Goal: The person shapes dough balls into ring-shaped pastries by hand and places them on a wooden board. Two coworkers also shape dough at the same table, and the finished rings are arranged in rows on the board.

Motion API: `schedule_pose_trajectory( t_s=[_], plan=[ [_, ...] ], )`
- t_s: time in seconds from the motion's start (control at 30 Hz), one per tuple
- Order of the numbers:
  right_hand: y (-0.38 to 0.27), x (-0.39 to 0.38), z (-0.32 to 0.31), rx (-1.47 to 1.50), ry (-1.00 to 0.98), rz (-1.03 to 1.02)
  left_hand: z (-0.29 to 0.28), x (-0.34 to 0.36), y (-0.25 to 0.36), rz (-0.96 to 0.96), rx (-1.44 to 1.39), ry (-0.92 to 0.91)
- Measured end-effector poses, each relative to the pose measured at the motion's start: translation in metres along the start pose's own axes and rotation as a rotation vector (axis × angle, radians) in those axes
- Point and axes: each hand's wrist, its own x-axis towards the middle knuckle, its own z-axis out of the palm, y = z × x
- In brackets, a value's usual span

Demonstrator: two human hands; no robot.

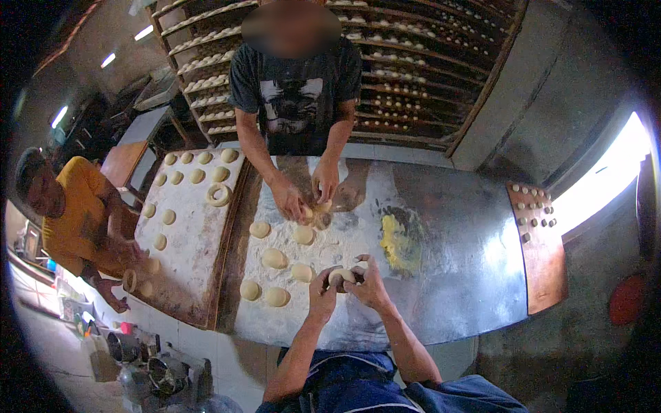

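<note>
Between my two hands, just above the near edge of the metal table [468, 275], is a pale piece of dough [341, 275]. My left hand [322, 292] grips its left side, and my right hand [368, 283] has its fingers closed on the right side. Dark filling or shadow shows around the dough; I cannot tell which. Several round dough pieces lie on the floured metal to the left of my hands, the nearest being a dough ball [301, 272]. Further left sit another dough ball [275, 259] and one nearer me [277, 297].
Across the table a co-worker in a dark shirt [292, 103] handles dough. A smear of yellow fat or paste [394, 241] lies right of centre. At left a wooden board [193, 255] holds dough rounds beside a person in yellow [79, 206]. A small board [544, 268] stands at right.
</note>
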Motion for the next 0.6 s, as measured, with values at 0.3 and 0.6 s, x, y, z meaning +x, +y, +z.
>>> schedule_pose_trajectory(
  t_s=[0.3,0.6],
  plan=[
    [0.017,0.006,-0.021,0.063,-0.216,0.358,0.014,-0.038,0.007,-0.034,-0.302,-0.143],
    [0.066,-0.029,0.019,-0.117,0.053,-0.114,0.014,-0.037,-0.001,0.216,0.639,0.138]
  ],
)
